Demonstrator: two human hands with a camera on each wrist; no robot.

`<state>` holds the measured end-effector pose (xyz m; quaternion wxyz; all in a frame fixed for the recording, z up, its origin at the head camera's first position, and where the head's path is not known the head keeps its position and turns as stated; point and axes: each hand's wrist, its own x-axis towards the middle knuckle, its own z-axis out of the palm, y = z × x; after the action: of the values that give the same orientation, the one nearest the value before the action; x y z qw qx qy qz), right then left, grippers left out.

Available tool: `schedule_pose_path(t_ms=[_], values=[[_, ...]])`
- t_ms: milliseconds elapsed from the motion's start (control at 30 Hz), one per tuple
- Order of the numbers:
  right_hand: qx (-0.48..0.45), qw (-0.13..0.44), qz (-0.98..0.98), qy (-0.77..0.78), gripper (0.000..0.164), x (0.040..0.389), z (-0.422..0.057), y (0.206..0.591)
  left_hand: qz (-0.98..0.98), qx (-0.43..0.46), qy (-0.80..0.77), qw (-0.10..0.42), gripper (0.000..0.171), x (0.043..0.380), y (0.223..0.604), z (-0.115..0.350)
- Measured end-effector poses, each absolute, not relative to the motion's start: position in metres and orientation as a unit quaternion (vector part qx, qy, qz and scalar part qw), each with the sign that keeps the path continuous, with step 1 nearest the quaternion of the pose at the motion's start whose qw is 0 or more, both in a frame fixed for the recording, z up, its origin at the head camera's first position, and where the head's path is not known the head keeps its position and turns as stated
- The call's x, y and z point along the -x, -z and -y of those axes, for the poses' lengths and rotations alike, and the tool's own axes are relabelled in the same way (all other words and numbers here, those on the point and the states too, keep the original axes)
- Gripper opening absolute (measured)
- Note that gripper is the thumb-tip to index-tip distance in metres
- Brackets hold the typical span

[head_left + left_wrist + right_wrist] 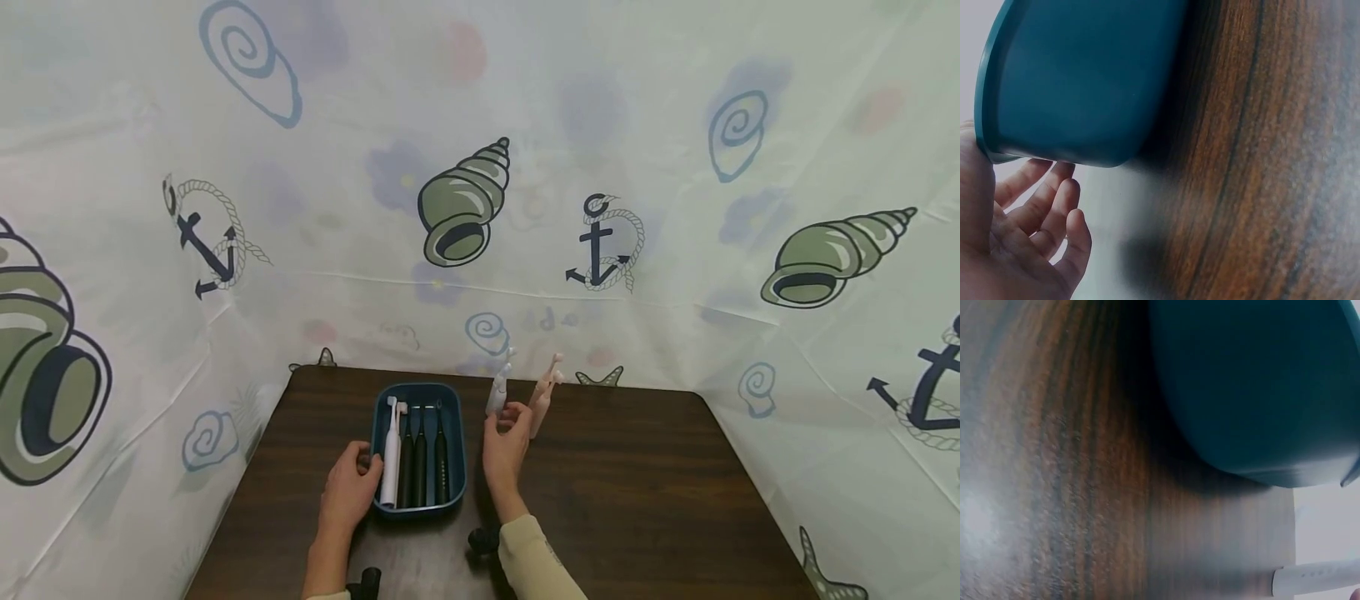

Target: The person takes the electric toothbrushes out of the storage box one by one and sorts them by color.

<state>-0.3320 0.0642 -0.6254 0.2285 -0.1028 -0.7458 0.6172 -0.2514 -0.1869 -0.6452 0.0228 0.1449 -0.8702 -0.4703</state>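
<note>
A dark blue tray (459, 493) stands on the table, holding a white electric toothbrush (391, 467) and several dark-handled ones (420, 467) side by side. At its left side my left hand (347, 487) grips the rim, thumb at the edge and fingertips against the outer wall (1079, 81). Beyond the tray's right side, my right hand (506, 450) pinches a white toothbrush (497, 396) low on its handle. That handle (1310, 578) is upright in the right wrist view, its base at the tabletop. Pale pink toothbrushes (539, 408) stand just right of those fingers.
The brown wooden table (637, 483) reaches back to a pale curtain (337, 317) printed with shells and anchors, which also rises on both sides. Another white brush head (512, 353) shows behind the pinched toothbrush. Dark wrist cameras (483, 540) sit on both wrists.
</note>
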Motion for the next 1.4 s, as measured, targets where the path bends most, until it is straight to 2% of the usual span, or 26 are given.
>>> schedule_pose_path(t_ms=[267,433,733,1400], values=[[0.087,0.257,0.748,-0.606,0.027,0.326,-0.054,0.624,0.867,-0.145,0.476,0.025,0.041,0.251,0.646,0.187],[0.04,0.257,0.775,-0.577,0.026,0.318,-0.04,0.618,0.862,-0.149,0.485,0.02,0.042,0.25,0.646,0.188],[-0.012,0.206,0.84,-0.502,0.027,0.305,-0.01,0.609,0.859,-0.15,0.49,0.022,0.044,0.25,0.651,0.189],[-0.027,0.067,0.874,-0.48,0.036,0.294,0.021,0.607,0.882,-0.145,0.448,0.026,0.044,0.255,0.644,0.186]])
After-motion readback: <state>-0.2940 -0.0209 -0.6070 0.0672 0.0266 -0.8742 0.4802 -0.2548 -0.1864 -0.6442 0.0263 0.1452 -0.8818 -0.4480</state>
